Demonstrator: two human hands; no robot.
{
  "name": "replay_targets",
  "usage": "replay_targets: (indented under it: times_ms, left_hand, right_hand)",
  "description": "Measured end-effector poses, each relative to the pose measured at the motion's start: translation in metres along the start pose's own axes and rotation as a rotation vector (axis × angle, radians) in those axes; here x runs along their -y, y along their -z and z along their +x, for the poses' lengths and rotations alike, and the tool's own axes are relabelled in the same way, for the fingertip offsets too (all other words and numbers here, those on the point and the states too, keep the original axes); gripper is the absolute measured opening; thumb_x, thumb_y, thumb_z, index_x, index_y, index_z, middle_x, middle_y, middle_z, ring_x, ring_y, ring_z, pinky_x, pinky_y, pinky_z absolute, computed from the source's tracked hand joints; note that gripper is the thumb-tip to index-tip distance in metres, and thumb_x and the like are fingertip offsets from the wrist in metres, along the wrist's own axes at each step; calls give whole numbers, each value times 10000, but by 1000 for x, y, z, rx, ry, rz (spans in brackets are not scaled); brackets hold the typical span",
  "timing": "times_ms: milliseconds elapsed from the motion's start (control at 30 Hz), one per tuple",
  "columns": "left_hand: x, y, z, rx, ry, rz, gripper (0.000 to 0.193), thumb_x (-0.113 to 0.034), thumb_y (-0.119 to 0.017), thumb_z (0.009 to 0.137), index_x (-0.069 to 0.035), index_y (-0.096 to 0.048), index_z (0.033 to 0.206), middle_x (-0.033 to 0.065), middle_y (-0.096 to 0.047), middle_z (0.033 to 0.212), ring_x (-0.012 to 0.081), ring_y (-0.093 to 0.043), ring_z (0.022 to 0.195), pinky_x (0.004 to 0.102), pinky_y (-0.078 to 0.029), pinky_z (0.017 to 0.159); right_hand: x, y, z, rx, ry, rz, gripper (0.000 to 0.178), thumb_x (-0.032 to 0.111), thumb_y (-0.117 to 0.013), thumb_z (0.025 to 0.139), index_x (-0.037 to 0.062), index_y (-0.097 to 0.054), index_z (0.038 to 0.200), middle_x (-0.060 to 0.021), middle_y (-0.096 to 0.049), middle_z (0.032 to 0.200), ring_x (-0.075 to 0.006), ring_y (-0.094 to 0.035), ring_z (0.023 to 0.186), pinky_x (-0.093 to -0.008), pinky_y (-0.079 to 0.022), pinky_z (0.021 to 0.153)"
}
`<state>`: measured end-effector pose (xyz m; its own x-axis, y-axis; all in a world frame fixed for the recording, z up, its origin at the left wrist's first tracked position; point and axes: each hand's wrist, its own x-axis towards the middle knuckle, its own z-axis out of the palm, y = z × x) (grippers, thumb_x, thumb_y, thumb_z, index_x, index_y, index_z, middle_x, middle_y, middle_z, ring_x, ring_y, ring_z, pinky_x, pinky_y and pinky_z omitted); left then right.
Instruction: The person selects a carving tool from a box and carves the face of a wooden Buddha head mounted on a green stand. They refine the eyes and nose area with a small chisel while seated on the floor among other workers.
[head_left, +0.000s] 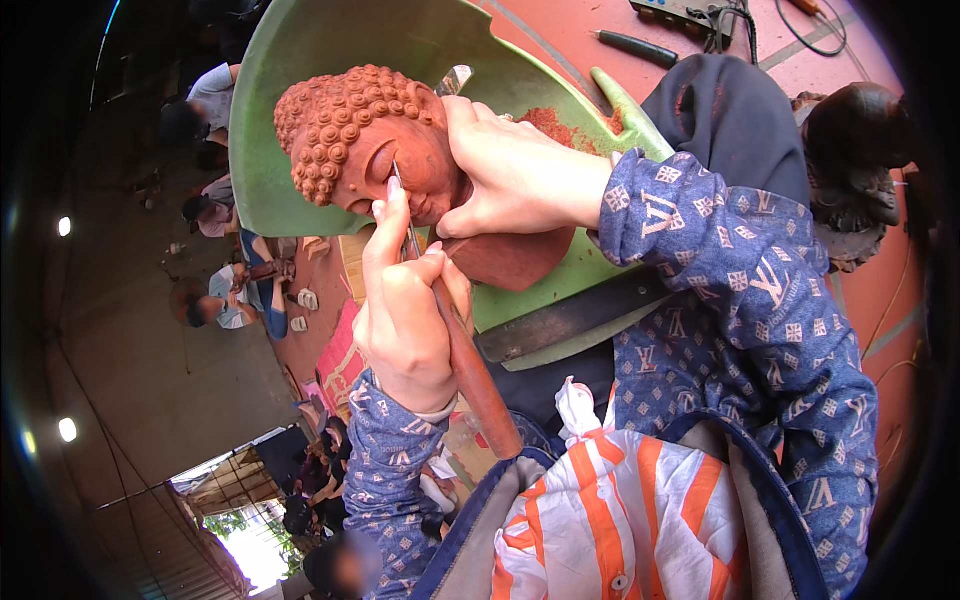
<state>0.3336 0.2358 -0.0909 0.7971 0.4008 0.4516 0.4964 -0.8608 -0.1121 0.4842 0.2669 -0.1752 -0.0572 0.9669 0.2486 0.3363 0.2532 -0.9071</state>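
Observation:
A reddish-brown carved Buddha bust lies tilted in a green plastic chair, its head covered in knobbly curls. My right hand grips it round the side of the face and neck. In my left hand is a carving chisel with a long wooden handle. Its thin metal shaft runs up past my fingers, and the tip meets the face beside a closed eye. My left index finger stretches along the shaft toward the face. Part of the bust's cheek and neck is hidden behind my hands.
Red shavings lie on the chair. A dark flat strip crosses its near side. On the tiled floor are a black pen-shaped tool and a box with cables. A dark carved figure stands at right. Several people sit farther left.

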Motion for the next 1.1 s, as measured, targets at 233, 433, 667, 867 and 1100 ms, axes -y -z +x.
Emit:
replay_targets:
  times_ms: [233, 433, 667, 867, 1100]
  left_hand:
    - [-4, 24, 17, 237, -42, 97, 138, 63, -638, 785, 32, -506, 813, 329, -537, 1208, 378, -672, 822, 382, -568, 668]
    - [6, 40, 27, 363, -63, 30, 138, 53, -631, 789, 17, -506, 833, 290, -521, 1260, 350, -672, 821, 377, -559, 640]
    - [11, 32, 8, 304, -95, -100, 176, 77, -641, 789, 20, -479, 826, 315, -512, 1268, 481, -532, 1156, 427, -524, 881]
    - [8, 10, -9, 60, 59, -200, 209, 76, -650, 777, 18, -483, 889, 331, -520, 1244, 457, -527, 1182, 438, -497, 940]
    - [-9, 4, -4, 68, 167, -140, 118, 88, -510, 861, 47, -427, 935, 333, -469, 1261, 439, -494, 1220, 495, -437, 1016]
  right_hand:
    - [1, -2, 1, 30, -2, 13, 821, 307, -765, 655, -189, -348, 1158, -364, -521, 1126, -463, -575, 1044, -466, -482, 897]
    - [2, 5, 1, 69, -38, 55, 889, 321, -782, 657, -177, -293, 1206, -381, -474, 1169, -486, -529, 1095, -441, -451, 946]
    - [2, 4, 2, 75, -34, 59, 876, 321, -781, 653, -166, -299, 1199, -382, -472, 1167, -485, -529, 1090, -440, -450, 946]
    - [0, 2, 1, 49, -19, 61, 863, 312, -782, 645, -159, -306, 1188, -385, -475, 1157, -486, -535, 1078, -442, -457, 932]
    - [-1, 2, 1, 56, -21, 77, 863, 305, -783, 643, -160, -301, 1188, -383, -484, 1145, -489, -537, 1074, -447, -461, 925]
